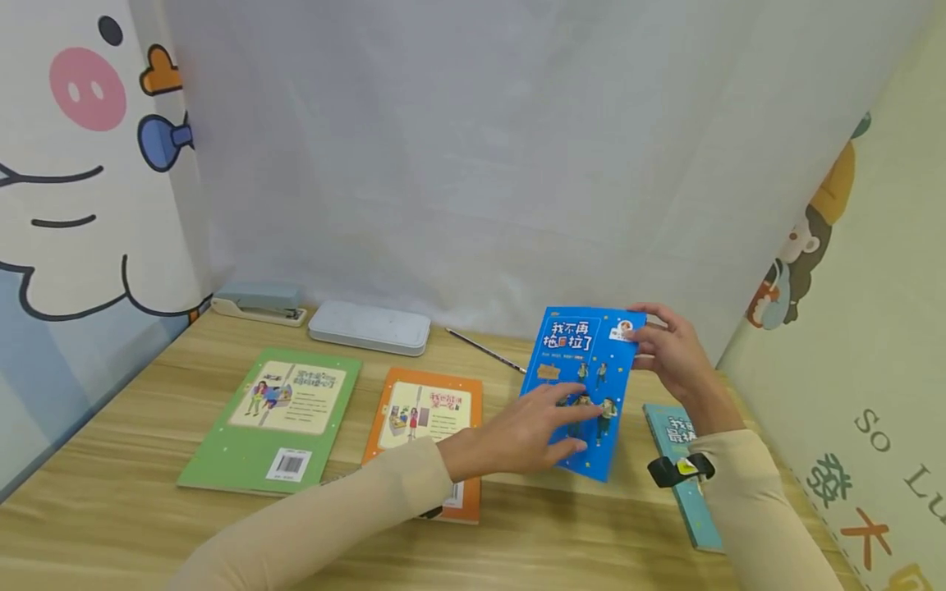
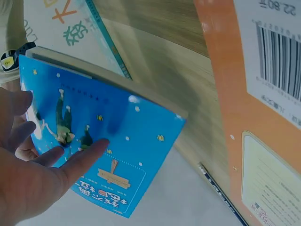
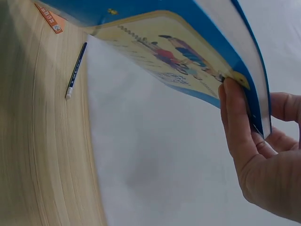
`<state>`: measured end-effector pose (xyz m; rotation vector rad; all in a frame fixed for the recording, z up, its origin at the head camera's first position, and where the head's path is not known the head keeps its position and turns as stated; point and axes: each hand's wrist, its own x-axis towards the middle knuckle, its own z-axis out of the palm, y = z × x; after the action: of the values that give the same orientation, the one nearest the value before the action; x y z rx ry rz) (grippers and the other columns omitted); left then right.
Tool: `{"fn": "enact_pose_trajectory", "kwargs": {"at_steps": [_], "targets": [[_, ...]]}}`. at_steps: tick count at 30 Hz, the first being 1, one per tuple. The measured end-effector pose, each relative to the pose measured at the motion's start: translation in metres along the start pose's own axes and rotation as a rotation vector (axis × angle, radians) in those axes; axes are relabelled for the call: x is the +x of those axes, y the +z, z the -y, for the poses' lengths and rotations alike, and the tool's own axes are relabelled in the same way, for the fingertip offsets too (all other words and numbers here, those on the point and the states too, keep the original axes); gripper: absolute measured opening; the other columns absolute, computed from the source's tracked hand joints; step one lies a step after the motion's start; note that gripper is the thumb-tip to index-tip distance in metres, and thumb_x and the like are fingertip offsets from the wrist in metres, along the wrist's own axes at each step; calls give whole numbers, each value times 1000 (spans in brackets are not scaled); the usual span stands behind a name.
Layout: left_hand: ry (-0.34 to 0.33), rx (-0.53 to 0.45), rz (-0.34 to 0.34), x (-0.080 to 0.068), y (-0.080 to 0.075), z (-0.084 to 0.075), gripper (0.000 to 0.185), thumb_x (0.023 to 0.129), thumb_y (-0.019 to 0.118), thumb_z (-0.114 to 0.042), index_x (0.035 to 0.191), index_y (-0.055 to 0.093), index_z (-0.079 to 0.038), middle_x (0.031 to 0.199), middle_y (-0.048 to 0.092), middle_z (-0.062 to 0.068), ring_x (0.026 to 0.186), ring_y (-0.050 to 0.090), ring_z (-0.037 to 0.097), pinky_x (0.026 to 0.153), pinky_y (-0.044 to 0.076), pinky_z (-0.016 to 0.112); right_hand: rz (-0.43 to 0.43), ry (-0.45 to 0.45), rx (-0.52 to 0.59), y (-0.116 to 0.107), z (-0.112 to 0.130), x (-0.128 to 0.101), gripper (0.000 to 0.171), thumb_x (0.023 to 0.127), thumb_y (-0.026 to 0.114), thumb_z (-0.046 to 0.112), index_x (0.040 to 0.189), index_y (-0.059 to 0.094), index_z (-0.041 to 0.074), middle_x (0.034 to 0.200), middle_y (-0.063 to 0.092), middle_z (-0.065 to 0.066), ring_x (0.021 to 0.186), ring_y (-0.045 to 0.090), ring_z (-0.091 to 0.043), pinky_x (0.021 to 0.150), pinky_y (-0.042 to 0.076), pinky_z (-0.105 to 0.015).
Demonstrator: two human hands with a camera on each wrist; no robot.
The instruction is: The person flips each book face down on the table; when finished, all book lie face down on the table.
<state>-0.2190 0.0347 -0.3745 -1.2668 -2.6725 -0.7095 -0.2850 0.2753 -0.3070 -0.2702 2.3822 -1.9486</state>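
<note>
1 glossy, rectangular blue book [image 1: 591, 361] tilts over the wood-grained table [image 1: 96, 460], its upper edge pinched between the thumb and fingers of the right hand [image 1: 668, 349]; the left hand [image 1: 528, 431] spreads its fingers wide over the smooth cover. 2 others, a green book [image 1: 273, 423] and an orange book [image 1: 436, 410], lie flat to the left, with a slim pencil [image 1: 484, 351] and a rounded pale case [image 1: 369, 326] behind
</note>
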Motion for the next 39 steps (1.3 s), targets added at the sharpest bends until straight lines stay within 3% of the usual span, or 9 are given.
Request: {"fn": "enact_pose_trajectory", "kwargs": {"at_steps": [5, 17, 25, 31, 34, 39], "targets": [[29, -18, -56, 3, -2, -1, 53, 99, 61, -40, 149, 49, -28, 155, 43, 8, 141, 44, 30, 114, 42, 44, -51, -14, 5, 8, 6, 0, 28, 102, 55, 13, 129, 47, 11, 94, 70, 8, 76, 73, -10, 71, 61, -27], [-74, -81, -51, 3, -4, -6, 62, 94, 64, -48, 150, 46, -29, 156, 41, 5, 142, 42, 29, 114, 41, 48, -134, 35, 101, 22, 13, -3, 28, 99, 56, 6, 126, 48, 10, 85, 70, 4, 67, 73, -12, 66, 62, -29], [-136, -27, -108, 4, 0, -11, 81, 87, 75, -47, 155, 37, -27, 153, 44, 7, 133, 51, 28, 111, 44, 47, -240, 85, 85, 33, 17, -4, 35, 99, 56, 5, 132, 46, 7, 80, 69, 4, 63, 73, -12, 64, 61, -29], [-152, 42, -158, 5, 4, -12, 93, 80, 82, -45, 157, 34, -25, 150, 48, 9, 126, 58, 29, 106, 49, 46, -267, 113, 46, 38, 19, -3, 46, 100, 55, 6, 142, 37, 1, 78, 67, 5, 62, 73, -11, 64, 61, -29], [-167, 59, -172, 6, 5, -13, 96, 80, 83, -44, 158, 30, -27, 150, 48, 10, 125, 60, 30, 102, 52, 46, -279, 114, 30, 39, 22, -4, 51, 100, 56, 6, 145, 34, -1, 88, 68, -4, 61, 73, -10, 65, 61, -30], [-187, 31, -183, 7, 5, -11, 93, 83, 82, -34, 158, 28, -29, 150, 49, 12, 121, 63, 32, 98, 54, 48, -279, 105, -22, 43, 25, -6, 54, 100, 56, 8, 148, 32, -1, 120, 58, -30, 63, 73, -7, 71, 61, -33]]}}
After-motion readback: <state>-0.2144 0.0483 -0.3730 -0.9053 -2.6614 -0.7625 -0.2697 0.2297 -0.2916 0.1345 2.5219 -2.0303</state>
